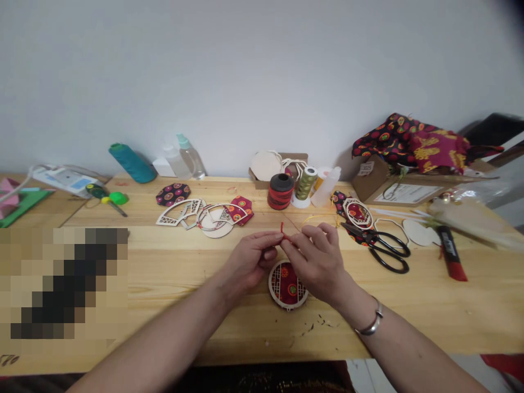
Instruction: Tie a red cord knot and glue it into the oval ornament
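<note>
My left hand and my right hand meet above the middle of the wooden table. Both pinch a short piece of red thread between thumb and fingertips. Just below the hands lies a round wooden frame ornament with red patterned fabric inside; my right hand partly covers its right side. A silver bangle sits on my right wrist.
Black scissors lie right of my hands, a red lighter further right. Behind stand a red-and-black thread spool, a gold spool, glue bottles and wooden fan-shaped frames. A cardboard box with fabric sits back right.
</note>
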The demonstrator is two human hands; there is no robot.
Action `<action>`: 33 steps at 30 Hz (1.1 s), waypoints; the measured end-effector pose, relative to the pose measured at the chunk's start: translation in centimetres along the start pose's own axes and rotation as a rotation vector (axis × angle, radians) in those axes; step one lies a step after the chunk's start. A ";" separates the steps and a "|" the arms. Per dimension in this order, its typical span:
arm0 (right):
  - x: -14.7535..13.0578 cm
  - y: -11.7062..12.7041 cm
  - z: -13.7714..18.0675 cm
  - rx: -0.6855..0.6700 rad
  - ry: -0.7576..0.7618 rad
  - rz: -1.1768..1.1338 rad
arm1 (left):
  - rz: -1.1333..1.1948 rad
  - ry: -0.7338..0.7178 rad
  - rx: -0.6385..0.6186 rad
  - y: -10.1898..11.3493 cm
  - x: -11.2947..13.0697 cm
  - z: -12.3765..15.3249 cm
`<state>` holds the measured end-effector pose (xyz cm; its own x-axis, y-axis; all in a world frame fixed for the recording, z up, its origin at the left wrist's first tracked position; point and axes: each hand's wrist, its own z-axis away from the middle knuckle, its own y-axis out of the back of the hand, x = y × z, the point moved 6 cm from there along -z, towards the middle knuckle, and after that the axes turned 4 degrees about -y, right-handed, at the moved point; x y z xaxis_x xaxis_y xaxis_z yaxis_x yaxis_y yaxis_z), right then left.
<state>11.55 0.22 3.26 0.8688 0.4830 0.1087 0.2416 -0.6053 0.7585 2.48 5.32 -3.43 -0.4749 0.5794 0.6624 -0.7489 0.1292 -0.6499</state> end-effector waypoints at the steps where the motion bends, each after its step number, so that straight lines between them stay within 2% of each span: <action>1: 0.0 0.0 0.0 -0.003 0.006 -0.021 | -0.005 -0.004 -0.005 0.0 0.0 0.0; 4: 0.6 0.1 -0.2 0.023 -0.071 -0.247 | -0.021 -0.036 0.001 0.1 0.1 0.0; 7: 2.8 -0.6 -0.1 0.046 -0.398 -0.610 | -0.075 -0.051 0.036 0.3 0.3 0.0; 10: 4.4 -2.4 0.5 -0.061 -0.710 -0.793 | -0.124 -0.061 0.069 0.3 0.4 0.1; 12: 4.5 -2.8 0.6 -0.098 -0.747 -0.802 | -0.145 -0.068 0.064 0.2 0.3 0.1; 17: 3.7 -2.8 0.5 -0.120 -0.694 -0.817 | -0.191 -0.067 0.026 -0.1 -0.1 0.3; 21: 3.8 -3.3 0.8 -0.147 -0.759 -0.900 | -0.216 -0.081 0.059 0.2 0.0 0.4; 25: 4.6 -4.1 1.2 -0.160 -0.907 -1.040 | -0.237 -0.111 0.059 0.2 0.2 0.2; 30: 4.3 -5.7 1.9 -0.375 -1.159 -1.325 | -0.313 -0.129 0.083 -0.1 0.3 0.4; 33: 3.7 -5.8 2.1 -0.449 -1.256 -1.459 | -0.364 -0.122 0.088 -0.3 0.3 0.5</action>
<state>14.27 4.26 -2.09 -0.0424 -0.3848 -0.9220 0.9971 0.0416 -0.0632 2.31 5.03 -2.81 -0.2185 0.4075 0.8867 -0.9127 0.2363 -0.3335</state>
